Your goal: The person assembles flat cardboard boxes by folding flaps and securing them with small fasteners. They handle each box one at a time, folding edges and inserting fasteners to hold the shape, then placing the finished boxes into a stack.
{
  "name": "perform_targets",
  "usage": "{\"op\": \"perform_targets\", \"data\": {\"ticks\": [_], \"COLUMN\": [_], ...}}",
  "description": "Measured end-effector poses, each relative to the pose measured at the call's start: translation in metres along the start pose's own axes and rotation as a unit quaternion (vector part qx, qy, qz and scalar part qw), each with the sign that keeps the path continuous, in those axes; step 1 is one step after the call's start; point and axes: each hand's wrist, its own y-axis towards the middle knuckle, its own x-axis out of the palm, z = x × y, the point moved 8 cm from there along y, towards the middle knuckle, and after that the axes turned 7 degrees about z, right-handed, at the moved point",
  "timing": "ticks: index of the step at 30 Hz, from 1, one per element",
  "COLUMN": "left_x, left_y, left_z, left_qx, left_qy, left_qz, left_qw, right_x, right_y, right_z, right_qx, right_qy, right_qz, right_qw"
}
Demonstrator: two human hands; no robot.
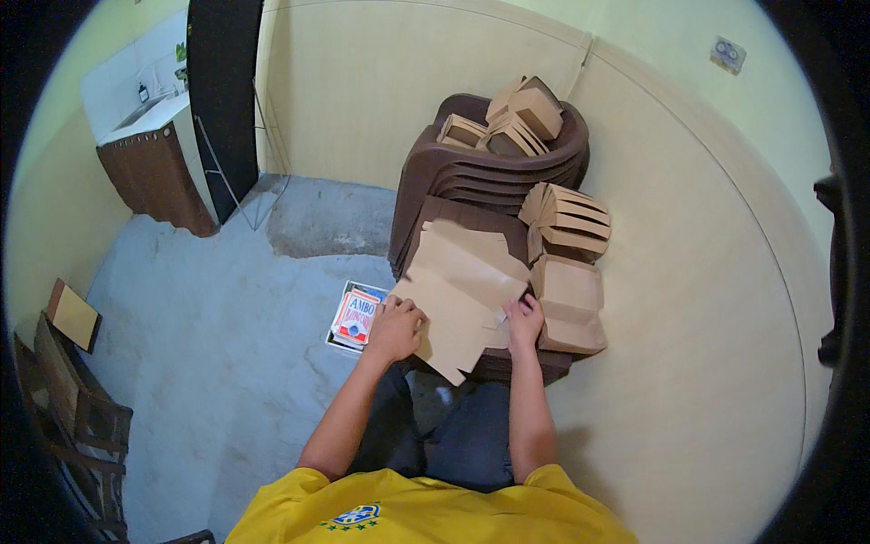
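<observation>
One left grip (pixel 397 328) and one right grip (pixel 524 323), half-curled, touch brown cardboard (pixel 455 297).

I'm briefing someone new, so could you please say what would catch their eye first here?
Probably the pale brown cardboard sheet over the dark brown chair stack, between left hand and right hand. Next, folded cartons beyond it and to its right, then the yellow shirt across the bottom.

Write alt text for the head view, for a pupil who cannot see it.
A person's left hand and right hand touch a cut, creased cardboard sheet lying on stacked brown chairs. Folded cardboard boxes sit beyond it and to its right; a small white container is to its left.
</observation>
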Motion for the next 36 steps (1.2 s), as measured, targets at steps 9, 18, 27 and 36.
{"op": "perform_targets", "data": {"ticks": [9, 18, 27, 36], "left_x": [-0.010, -0.041, -0.098, -0.005], "left_y": [-0.011, 0.013, 0.072, 0.029], "left_z": [0.015, 0.029, 0.017, -0.053], "left_qx": [0.136, 0.086, -0.010, -0.137], "left_qy": [0.108, 0.043, -0.298, -0.291], "left_qz": [-0.026, -0.117, -0.073, 0.033], "left_qw": [0.984, 0.988, 0.952, 0.946], "right_x": [0.026, 0.017, 0.009, 0.021], "right_y": [-0.077, -0.073, -0.013, -0.004], "right_z": [-0.049, -0.029, 0.013, -0.001], "right_qx": [-0.363, -0.121, -0.115, -0.090], "right_qy": [-0.456, -0.189, -0.351, -0.201], "right_qz": [-0.180, -0.408, -0.237, -0.215], "right_qw": [0.792, 0.885, 0.899, 0.951]}}
